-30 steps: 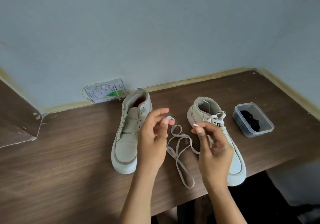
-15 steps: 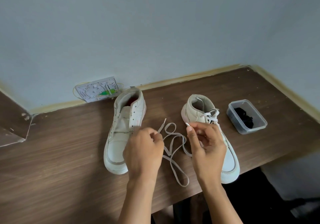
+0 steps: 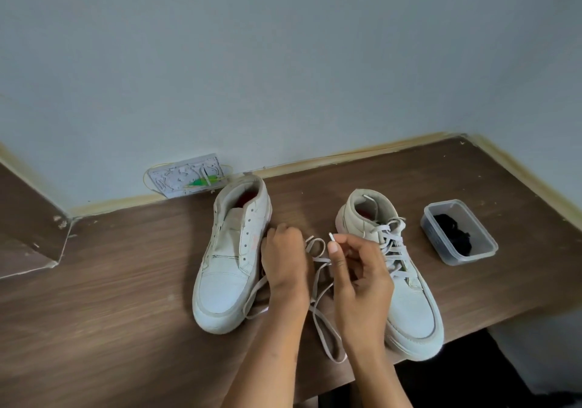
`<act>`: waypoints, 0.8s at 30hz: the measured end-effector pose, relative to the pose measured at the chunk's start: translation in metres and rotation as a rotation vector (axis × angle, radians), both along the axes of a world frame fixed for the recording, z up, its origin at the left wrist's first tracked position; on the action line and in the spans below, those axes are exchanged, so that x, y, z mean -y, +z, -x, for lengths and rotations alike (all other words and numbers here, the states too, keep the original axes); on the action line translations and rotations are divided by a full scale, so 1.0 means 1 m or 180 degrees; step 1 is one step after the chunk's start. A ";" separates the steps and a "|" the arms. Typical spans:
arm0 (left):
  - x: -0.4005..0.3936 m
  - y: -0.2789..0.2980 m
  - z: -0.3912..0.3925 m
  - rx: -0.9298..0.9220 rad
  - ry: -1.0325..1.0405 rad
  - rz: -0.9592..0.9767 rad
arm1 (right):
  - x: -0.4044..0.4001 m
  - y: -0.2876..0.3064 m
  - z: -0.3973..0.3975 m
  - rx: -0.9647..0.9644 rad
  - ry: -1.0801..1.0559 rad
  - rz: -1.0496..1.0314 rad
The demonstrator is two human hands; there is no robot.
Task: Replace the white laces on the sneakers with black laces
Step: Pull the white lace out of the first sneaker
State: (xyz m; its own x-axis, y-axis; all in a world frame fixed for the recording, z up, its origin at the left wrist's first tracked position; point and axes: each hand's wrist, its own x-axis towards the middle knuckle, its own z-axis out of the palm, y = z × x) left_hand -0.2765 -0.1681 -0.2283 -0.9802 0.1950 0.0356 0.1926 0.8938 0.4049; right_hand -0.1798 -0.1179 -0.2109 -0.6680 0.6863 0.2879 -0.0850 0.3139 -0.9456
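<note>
hands [image 3: 285, 262] gathering loose white lace [image 3: 318, 281], sneakers [image 3: 230, 262]

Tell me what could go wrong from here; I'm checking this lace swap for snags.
The loose white lace loops between both hands and trails to the desk's front edge; it could tangle or slide off. The right sneaker overhangs that edge and could be knocked off while it is unlaced. The right hand only pinches the lace tip, so it may slip.

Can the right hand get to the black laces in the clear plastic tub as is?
Probably yes: clear plastic tub is lidless, black laces exposed. But right hand pinches the loose white lace and must drop it first.
</note>
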 end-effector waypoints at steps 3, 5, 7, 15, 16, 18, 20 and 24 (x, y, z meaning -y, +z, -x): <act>0.005 0.014 -0.006 0.0240 0.0026 -0.1288 | 0.003 0.006 0.003 -0.0015 -0.0006 0.0406; 0.011 0.036 -0.014 0.0573 -0.0045 -0.2356 | 0.002 0.014 0.006 -0.0086 0.0014 0.0882; 0.018 0.061 -0.020 0.1044 -0.0249 -0.3099 | -0.002 0.025 0.010 -0.0191 0.0113 0.1210; 0.031 0.142 -0.034 0.1328 -0.0744 -0.3821 | -0.022 0.093 0.009 -0.0698 0.0682 0.1388; 0.031 0.151 -0.035 0.1366 -0.0760 -0.3896 | -0.024 0.102 0.008 -0.0747 0.0826 0.1380; 0.032 0.168 -0.034 0.1422 -0.0774 -0.3977 | -0.031 0.121 0.006 -0.0773 0.1103 0.1379; 0.032 0.183 -0.032 0.1444 -0.0802 -0.3907 | -0.036 0.140 0.006 -0.0736 0.1399 0.1269; 0.033 0.203 -0.029 0.1644 -0.1223 -0.3511 | -0.043 0.176 0.005 -0.0646 0.1640 0.0921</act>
State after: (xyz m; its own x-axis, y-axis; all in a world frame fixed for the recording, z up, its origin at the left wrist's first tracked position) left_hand -0.2476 -0.2011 -0.0250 -0.8158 0.5783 -0.0078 -0.0382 -0.0404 0.9985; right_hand -0.1845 -0.0753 -0.0352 -0.8854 0.3598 0.2944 -0.3443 -0.0818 -0.9353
